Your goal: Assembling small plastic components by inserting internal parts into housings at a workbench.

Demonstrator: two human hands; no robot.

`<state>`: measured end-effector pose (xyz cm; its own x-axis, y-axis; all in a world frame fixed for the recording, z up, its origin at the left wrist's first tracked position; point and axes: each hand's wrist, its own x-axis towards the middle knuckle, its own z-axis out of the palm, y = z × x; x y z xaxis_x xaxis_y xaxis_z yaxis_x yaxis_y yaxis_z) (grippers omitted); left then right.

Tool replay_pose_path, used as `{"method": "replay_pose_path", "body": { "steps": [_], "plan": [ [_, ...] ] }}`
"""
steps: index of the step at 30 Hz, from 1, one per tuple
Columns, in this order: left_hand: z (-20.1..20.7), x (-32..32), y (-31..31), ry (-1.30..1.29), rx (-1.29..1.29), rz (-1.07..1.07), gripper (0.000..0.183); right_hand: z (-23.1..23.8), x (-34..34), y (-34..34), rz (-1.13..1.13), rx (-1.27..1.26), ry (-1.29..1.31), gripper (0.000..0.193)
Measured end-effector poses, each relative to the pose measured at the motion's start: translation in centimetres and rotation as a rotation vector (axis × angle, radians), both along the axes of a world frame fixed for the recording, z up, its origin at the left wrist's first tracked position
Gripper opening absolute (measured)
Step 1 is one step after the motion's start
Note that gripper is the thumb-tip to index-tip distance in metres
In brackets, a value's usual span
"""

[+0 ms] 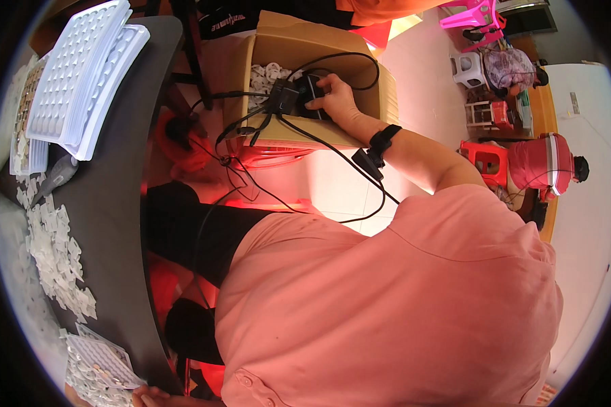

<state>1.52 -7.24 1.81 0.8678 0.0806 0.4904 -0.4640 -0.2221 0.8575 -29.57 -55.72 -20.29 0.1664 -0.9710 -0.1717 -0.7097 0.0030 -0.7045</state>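
My right hand [336, 100], with a black band and small device on its wrist, reaches into an open cardboard box [385, 102]. Its fingers are closed on a black box-shaped device [309, 91] trailing black cables. A second black block [282, 96] with cables lies against it. White crumpled material [268, 74] shows inside the box. At the lower picture edge, my left hand [153, 397] is partly cut off. Its curled fingers pinch the corner of a white compartment tray [105, 354], which lies tilted over small pale pieces [91, 388].
Stacked white compartment trays [75, 74] stand on the dark table [112, 224], beside a grey pointed tool [58, 178] and scattered white pieces [54, 254]. A black cable [319, 139] loops across my lap. Red [485, 159] and pink stools and two other people are farther right.
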Motion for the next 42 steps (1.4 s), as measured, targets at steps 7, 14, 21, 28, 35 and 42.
{"method": "replay_pose_path", "body": {
  "steps": [7,14,21,28,35,42],
  "plan": [
    [-0.2,0.0,0.3,-0.023,0.001,0.005,0.014,0.5,-0.1,0.3,0.211,-0.045,0.088,0.068],
    [-0.7,0.3,1.5,-0.075,0.073,0.01,0.021,2.1,0.7,1.5,0.281,-0.041,0.3,0.057],
    [-1.0,0.3,1.3,-0.082,0.067,-0.032,0.026,2.2,0.1,1.6,0.394,-0.105,0.255,0.051],
    [-1.5,0.8,2.3,-0.14,0.061,-0.068,0.023,1.8,0.1,1.9,0.472,-0.181,0.356,0.047],
    [-0.5,0.0,0.9,-0.06,0.059,-0.02,0.017,2.3,0.6,2.4,0.468,-0.161,0.45,0.049],
    [-0.2,0.1,0.5,-0.018,-0.012,-0.055,0.014,2.0,0.6,1.8,0.513,-0.193,0.477,0.047]
  ]
}}
